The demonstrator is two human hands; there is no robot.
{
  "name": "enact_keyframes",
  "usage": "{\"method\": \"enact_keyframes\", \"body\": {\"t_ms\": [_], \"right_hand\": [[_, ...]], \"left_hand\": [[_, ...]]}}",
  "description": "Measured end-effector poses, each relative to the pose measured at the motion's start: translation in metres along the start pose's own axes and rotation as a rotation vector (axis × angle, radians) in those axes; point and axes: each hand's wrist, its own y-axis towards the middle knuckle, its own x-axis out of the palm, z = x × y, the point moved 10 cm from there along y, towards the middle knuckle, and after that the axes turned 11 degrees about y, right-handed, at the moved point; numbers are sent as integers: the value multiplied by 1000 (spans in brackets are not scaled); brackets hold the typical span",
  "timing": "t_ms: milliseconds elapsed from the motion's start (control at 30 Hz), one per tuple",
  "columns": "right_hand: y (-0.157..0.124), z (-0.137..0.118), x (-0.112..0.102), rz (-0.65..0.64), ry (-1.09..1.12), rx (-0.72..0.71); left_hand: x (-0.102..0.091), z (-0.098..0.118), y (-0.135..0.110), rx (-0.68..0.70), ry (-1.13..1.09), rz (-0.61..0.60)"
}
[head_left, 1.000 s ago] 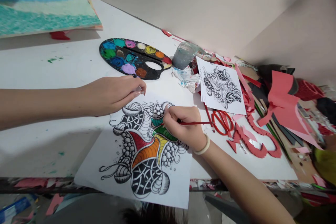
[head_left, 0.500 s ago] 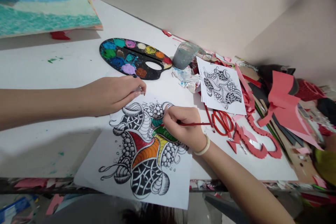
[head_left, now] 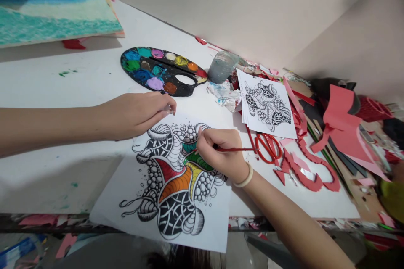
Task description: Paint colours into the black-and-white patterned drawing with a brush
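My right hand (head_left: 221, 151) is closed around a thin red-handled paintbrush (head_left: 236, 149), whose handle points right. Its tip end is mostly hidden by my fingers, over the green part of a patterned drawing (head_left: 175, 189). This sheet has black line work with red, orange, yellow and green sections. My left hand (head_left: 148, 111) rests at the sheet's top left edge, fingers curled together, with nothing visible in them. Just above it lies a black oval palette (head_left: 148, 65) with blobs of many paint colours.
A cup of grey water (head_left: 221, 67) stands right of the palette, beside a paint-stained crumpled tissue (head_left: 225, 94). Further right are more printed sheets (head_left: 267, 103), red-handled scissors (head_left: 268, 148) and red paper scraps (head_left: 339, 109). A painted picture (head_left: 57, 8) lies upper left.
Both hands and the paintbrush keep nearly the same place. The whole view has shifted very slightly.
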Motion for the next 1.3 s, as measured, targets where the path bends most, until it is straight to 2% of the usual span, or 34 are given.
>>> {"method": "enact_keyframes", "body": {"t_ms": [500, 900, 1133, 1300], "right_hand": [[-1, 0, 0, -3, -2, -29], [-1, -2, 1, -5, -30, -37], [0, 5, -1, 19, -63, 37], [-1, 7, 3, -10, -79, 46]], "left_hand": [[2, -1, 0, -31, -16, -41], [-1, 1, 0, -17, -12, -15], [-8, 11, 3, -73, -6, -121], [-3, 5, 4, -51, 8, -69]]}}
